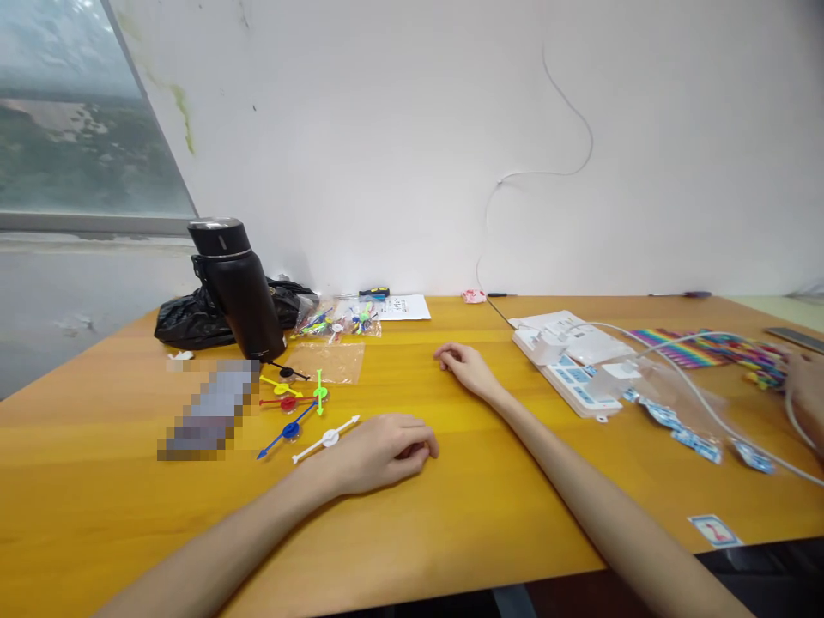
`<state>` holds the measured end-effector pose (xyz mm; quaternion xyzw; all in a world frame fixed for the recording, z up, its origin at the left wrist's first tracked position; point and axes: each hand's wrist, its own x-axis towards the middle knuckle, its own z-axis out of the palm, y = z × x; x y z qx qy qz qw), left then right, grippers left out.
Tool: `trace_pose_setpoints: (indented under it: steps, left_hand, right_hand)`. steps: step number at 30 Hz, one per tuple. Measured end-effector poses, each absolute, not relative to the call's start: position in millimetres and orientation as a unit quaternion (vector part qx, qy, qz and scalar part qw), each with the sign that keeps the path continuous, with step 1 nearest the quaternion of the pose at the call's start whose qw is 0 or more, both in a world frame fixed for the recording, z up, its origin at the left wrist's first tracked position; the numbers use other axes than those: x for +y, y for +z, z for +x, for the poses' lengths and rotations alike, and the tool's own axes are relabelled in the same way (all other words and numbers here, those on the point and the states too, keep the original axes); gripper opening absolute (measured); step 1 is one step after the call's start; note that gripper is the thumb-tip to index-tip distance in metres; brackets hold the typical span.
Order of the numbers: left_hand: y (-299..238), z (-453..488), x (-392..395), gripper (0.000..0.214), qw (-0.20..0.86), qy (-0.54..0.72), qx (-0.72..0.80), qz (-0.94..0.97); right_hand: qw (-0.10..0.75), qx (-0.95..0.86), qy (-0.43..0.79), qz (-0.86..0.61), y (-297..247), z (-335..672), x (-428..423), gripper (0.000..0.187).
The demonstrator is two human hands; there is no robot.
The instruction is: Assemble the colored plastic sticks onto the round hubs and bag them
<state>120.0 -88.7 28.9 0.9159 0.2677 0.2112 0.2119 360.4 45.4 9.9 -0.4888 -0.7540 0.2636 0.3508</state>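
My left hand [394, 451] rests on the wooden table with its fingers loosely curled, a gap showing between thumb and fingers, and nothing seen in it. Just left of its wrist lies a white arrow spinner [330, 438]. Beyond that are a blue spinner [292, 431], a red spinner [287, 402], a green spinner [320, 392], a yellow spinner [281, 389] and a black spinner [287, 372]. Farther forward, my right hand [469, 367] lies on the tabletop, fingers bent and slightly apart, touching only the table.
A black bottle [238, 292] stands by a black bag [193, 319]. A blurred-out flat thing [215, 412], a clear bag of spinners [341, 319] and a power strip [572, 378] with cables lie around. At far right, another person's hand [804, 390] is near colourful pieces [740, 356].
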Motion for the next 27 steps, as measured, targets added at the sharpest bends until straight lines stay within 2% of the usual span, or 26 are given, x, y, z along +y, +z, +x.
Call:
trace_pose_setpoints:
  steps: [5,8,11,16,18,22,24,27]
  left_hand:
    - [30,120,-89,0.018,0.199,0.206,0.267,0.92]
    - [30,121,-90,0.019,0.194,0.202,0.268,0.922]
    - [28,121,-90,0.019,0.196,0.202,0.27,0.921]
    - [27,123,-89,0.019,0.196,0.202,0.281,0.918]
    - [27,123,-88,0.019,0.194,0.2,0.284,0.917]
    - [28,123,-88,0.018,0.19,0.198,0.291,0.917]
    - [28,123,-88,0.018,0.193,0.196,0.291,0.916]
    - [28,122,-88,0.018,0.196,0.198,0.291,0.915]
  right_hand:
    - [0.334,-0.784,0.201,-0.483,12,348,31,0.02]
    - [0.324,-0.829,0.116,-0.442,13,336,22,0.022]
    - [0.301,-0.883,0.051,-0.356,13,311,17,0.027]
    - [0.274,-0.933,0.038,-0.231,11,255,26,0.047]
    - [0.275,-0.937,0.037,-0.214,9,237,33,0.039]
    - [0.294,-0.929,0.05,-0.217,5,220,46,0.01]
    - [0.292,-0.931,0.058,-0.211,6,220,50,0.008]
    - [0.263,-0.946,0.063,-0.177,12,225,51,0.015]
